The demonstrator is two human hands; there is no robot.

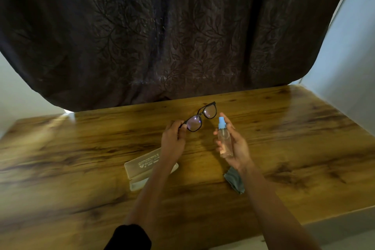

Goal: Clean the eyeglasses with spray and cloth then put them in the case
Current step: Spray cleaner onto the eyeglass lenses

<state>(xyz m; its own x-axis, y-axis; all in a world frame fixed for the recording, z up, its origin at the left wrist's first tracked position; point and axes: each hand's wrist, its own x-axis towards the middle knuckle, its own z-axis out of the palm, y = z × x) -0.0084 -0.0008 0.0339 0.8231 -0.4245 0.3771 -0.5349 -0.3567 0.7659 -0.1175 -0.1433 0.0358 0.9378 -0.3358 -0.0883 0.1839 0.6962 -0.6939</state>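
Black-framed eyeglasses (201,117) are held up above the wooden table (284,128), lenses facing me. My left hand (173,140) grips them at their left end. My right hand (236,144) holds a small clear spray bottle (224,140) with a blue nozzle, upright, just right of the glasses, with a finger resting on the nozzle top. A translucent glasses case (140,165) lies open on the table, partly hidden under my left forearm. A grey cleaning cloth (234,180) lies crumpled on the table below my right wrist.
A dark leaf-patterned curtain (172,32) hangs behind the table's far edge. Pale walls stand at the left and right. The table's near right edge (334,215) runs diagonally toward the floor.
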